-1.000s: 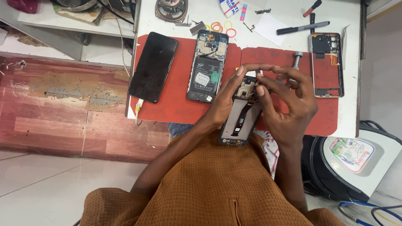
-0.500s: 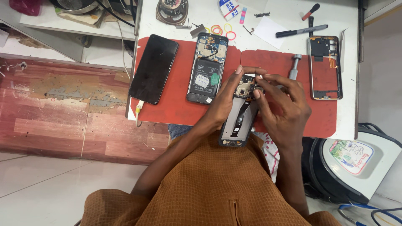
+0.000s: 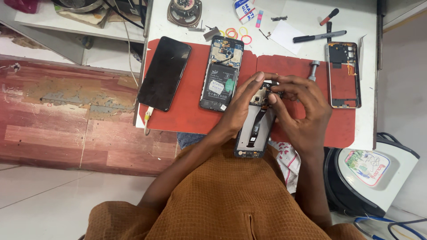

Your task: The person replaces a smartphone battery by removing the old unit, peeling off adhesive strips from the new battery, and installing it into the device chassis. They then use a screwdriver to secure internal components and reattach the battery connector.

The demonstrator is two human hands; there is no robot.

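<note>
Both hands [image 3: 275,109] grip an opened phone [image 3: 255,129] (red mat [image 3: 187,118] beneath).

You get a bright, even picture here, lit softly from above with no harsh beam. The white surface [image 3: 302,18] at the top of the frame runs close to washed out, while the red mat [image 3: 191,115] keeps full colour. Shadows are short and soft: a faint one sits under your hands in the middle of the frame. The dark phone screen [image 3: 163,73] at upper left shows a dull sheen, no hard glare. Focus holds across the middle; fine parts under your fingers blur slightly. Straight edges bow a little near the frame's borders.
</note>
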